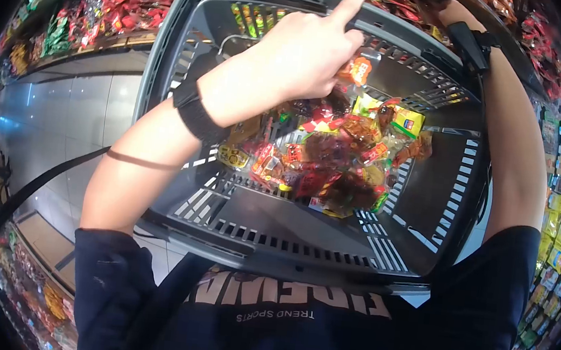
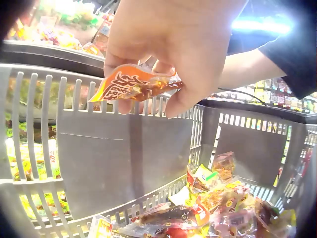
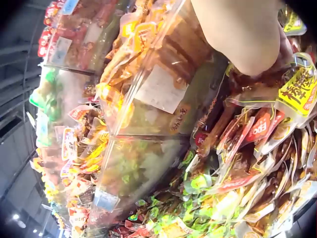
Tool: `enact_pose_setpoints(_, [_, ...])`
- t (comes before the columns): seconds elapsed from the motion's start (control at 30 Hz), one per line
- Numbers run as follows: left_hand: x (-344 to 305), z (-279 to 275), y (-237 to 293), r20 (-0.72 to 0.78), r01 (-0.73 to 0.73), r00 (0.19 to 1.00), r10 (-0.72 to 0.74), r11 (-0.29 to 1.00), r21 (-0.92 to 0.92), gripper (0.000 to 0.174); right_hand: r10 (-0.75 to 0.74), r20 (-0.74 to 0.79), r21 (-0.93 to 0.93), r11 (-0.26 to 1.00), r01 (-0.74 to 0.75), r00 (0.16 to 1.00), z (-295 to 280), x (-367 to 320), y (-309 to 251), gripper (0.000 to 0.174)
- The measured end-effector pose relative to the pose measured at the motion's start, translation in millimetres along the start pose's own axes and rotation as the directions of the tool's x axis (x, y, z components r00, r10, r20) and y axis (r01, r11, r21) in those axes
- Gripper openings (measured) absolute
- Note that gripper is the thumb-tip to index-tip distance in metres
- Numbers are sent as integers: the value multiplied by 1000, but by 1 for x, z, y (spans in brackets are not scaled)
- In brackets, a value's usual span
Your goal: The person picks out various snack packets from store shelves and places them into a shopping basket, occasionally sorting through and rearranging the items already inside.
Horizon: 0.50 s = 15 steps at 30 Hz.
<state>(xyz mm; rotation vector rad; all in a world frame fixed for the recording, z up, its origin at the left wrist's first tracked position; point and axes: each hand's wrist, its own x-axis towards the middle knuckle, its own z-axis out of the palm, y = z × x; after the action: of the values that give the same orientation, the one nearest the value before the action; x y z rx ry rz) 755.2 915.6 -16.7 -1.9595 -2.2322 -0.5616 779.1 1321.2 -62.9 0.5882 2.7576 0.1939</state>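
My left hand (image 1: 300, 54) is over the grey basket (image 1: 298, 267), pinching an orange snack packet (image 2: 124, 85) between thumb and fingers, with the index finger stretched out in the head view. Below it, a heap of snack packets (image 1: 331, 146) lies on the basket's floor. My right hand (image 1: 456, 14) reaches past the basket's far right corner to the shelf. In the right wrist view the hand (image 3: 247, 34) is at the shelf's packets, beside a yellow-labelled packet (image 3: 298, 89); its fingertips are hidden, so its grip cannot be told.
Clear bins (image 3: 148, 119) of snacks line the shelf at the far side. Hanging packets (image 1: 559, 252) fill a rack on the right. Red packets (image 1: 127, 5) lie on the upper left shelf, above a tiled floor (image 1: 61, 111). A dark strap (image 1: 40, 184) runs at the left.
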Motion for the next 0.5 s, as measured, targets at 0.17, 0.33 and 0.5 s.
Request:
enact_pose_setpoints(0.17, [-4, -4, -1, 0, 13, 1000, -13, 996, 85, 30, 51, 79, 71, 996, -56, 996, -46, -7, 21, 41])
enact_pose_setpoints(0.33, [-8, -2, -16, -130, -100, 987, 92, 993, -58, 33, 5, -104, 509, 859, 48, 995, -126, -101, -2, 46])
enact_pose_setpoints(0.5, [-9, 7, -13, -188, -75, 980, 71, 997, -18, 27, -195, -12, 704, 695, 146, 981, -155, -243, -110, 33])
